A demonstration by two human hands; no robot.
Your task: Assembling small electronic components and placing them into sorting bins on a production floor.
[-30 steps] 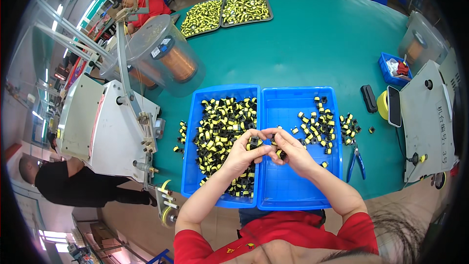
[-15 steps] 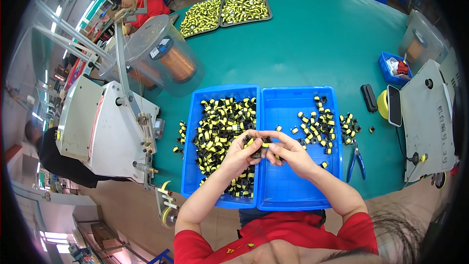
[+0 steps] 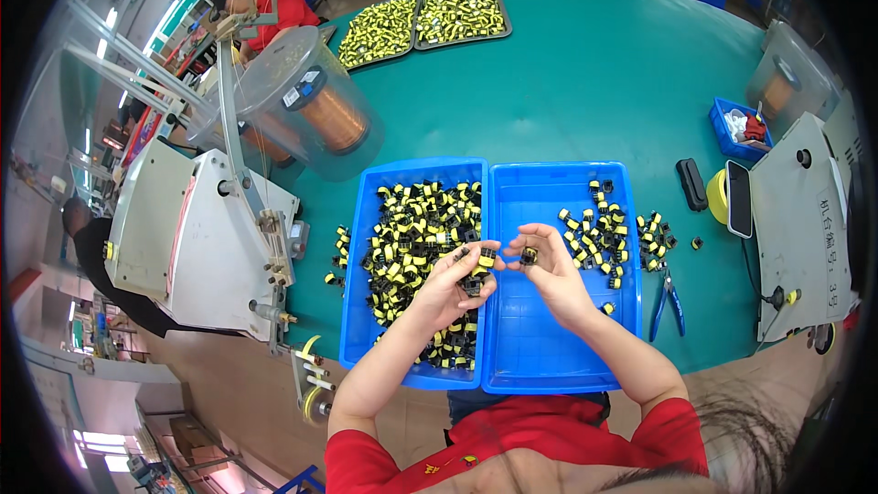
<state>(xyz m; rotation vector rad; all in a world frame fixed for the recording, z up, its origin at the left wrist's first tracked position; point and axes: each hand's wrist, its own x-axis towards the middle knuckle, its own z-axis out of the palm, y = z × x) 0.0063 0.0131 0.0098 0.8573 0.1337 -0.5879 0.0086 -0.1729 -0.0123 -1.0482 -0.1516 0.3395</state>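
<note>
My left hand (image 3: 448, 288) is closed around a few small black coil bobbins wrapped in yellow tape, over the right side of the left blue bin (image 3: 353, 274). One held bobbin (image 3: 487, 258) shows at its fingertips. Just to the right, above the right blue bin (image 3: 535, 338), my right hand (image 3: 558, 279) pinches a single coil bobbin (image 3: 529, 257) between thumb and fingers. A deep heap of similar bobbins (image 3: 412, 247) fills the left bin. A looser group (image 3: 594, 242) lies in the right bin's right half, partly behind my right hand.
More bobbins (image 3: 655, 236) and blue-handled cutters (image 3: 670, 302) lie right of the bins. Winding machines (image 3: 219, 256) (image 3: 800, 238) flank the green table (image 3: 567, 73). Copper wire spools (image 3: 334, 114) stand left; two filled trays (image 3: 462, 14) sit at the back. A co-worker (image 3: 283, 14) is far left.
My hands have drawn apart from where they met. The right hand has shifted right with one bobbin, while the left stays near its place, holding others. A person at far left has shifted slightly.
</note>
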